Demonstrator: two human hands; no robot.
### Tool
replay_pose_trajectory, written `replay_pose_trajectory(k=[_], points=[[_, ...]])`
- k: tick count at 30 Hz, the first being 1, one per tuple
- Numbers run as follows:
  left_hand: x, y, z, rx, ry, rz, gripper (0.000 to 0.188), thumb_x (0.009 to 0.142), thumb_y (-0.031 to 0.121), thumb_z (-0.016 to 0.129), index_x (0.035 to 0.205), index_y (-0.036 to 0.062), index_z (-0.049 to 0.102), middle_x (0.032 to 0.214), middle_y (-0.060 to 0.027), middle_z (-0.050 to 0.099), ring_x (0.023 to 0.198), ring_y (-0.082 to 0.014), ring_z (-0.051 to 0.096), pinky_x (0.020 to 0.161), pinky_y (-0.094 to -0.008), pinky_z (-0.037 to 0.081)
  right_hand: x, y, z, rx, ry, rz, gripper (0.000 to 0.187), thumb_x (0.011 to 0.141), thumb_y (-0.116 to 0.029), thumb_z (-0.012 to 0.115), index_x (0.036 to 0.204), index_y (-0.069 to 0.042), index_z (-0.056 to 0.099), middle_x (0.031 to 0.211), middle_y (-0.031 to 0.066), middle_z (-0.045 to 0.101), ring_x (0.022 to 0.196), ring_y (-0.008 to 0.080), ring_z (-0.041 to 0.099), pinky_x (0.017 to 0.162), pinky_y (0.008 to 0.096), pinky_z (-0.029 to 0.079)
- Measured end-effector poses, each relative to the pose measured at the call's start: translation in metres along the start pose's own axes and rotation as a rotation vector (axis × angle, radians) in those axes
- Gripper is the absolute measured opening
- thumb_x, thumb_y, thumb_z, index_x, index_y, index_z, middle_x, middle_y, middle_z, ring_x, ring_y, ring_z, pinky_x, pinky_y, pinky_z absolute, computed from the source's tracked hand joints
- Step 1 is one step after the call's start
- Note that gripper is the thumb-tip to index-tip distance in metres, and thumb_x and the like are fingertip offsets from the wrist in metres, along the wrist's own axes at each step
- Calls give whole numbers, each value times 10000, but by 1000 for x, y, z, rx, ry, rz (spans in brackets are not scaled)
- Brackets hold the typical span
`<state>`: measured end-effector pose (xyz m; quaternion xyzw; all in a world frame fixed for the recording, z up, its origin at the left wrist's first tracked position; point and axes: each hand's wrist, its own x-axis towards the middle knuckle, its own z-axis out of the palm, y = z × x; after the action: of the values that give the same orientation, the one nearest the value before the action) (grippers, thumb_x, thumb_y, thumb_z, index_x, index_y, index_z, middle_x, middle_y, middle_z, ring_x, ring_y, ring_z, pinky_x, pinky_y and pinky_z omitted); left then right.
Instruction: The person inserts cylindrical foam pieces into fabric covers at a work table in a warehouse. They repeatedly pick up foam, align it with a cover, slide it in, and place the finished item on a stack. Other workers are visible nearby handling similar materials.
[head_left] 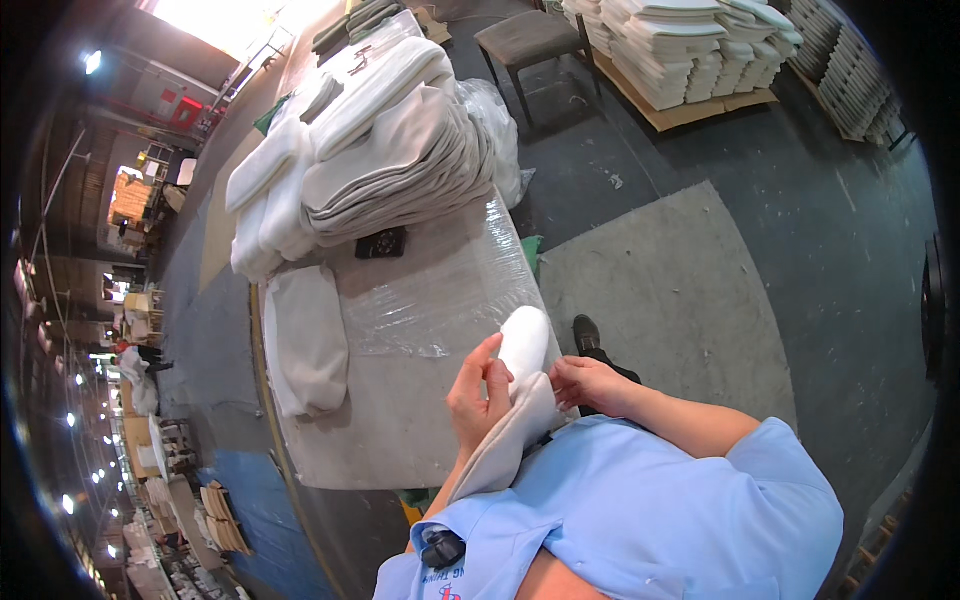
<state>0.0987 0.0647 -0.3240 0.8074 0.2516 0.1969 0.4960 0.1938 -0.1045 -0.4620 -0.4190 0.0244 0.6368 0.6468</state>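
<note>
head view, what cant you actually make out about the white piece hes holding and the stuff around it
- White fabric piece: its lower end runs behind the blue shirt.
- Left hand: palm side is pressed to the fabric, so the grip is unseen.
- Right hand: fingertips are tucked behind the fabric edge.
- Small black object on the table: too small to identify.
- Far aisle at the left: blurred and bent by the fisheye rim.
</note>
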Motion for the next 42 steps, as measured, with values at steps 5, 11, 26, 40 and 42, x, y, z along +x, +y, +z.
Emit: replay_pose_trajectory(k=[5, 11, 26, 40, 42], points=[[-11, -1, 5, 32, -20, 206, 299, 1027, 26, 651, 1316, 23, 728, 857, -38, 689, 734, -85, 630, 698, -271, 534, 10, 18, -8, 92, -297, 230, 702, 1118, -628, 405, 1460, -44, 590, 1375, 128, 674, 1203, 261, 636, 1032, 406, 488], [-12, 1, 1, 6, -113, 229, 305, 1014, 41, 693, 1316, 31, 733, 937, -72, 742, 780, -111, 677, 744, -283, 562, -6, -5, 1, 171, -446, 327, 690, 1085, -575, 526, 1490, -17, 559, 1509, 129, 604, 1394, 306, 555, 1211, 469, 378], [-6, -11, -33, 288, -290, 148, 306, 997, 154, 735, 1300, 110, 751, 1105, -118, 761, 910, -213, 728, 797, -332, 591, -9, -38, 19, 32, -601, -239, 127, 1008, -44, 725, 1017, -80, 604, 1053, 19, 690, 927, 111, 661, 814, 255, 519], [-4, 13, -68, 201, -769, -240, 339, 1034, 419, 701, 1092, 98, 795, 957, -145, 633, 912, -265, 609, 814, -362, 499, -43, -63, 58, -774, -288, -708, 237, 941, -58, 816, 1065, -52, 614, 1110, 50, 723, 1007, 123, 669, 893, 306, 540], [-6, 22, -68, 125, -774, -180, 305, 1055, 361, 695, 1045, 70, 784, 954, -103, 613, 920, -228, 581, 830, -342, 481, -41, -62, 56, -569, -394, -590, 252, 966, -144, 810, 1124, -63, 631, 1112, 32, 704, 1037, 121, 646, 915, 308, 525]])
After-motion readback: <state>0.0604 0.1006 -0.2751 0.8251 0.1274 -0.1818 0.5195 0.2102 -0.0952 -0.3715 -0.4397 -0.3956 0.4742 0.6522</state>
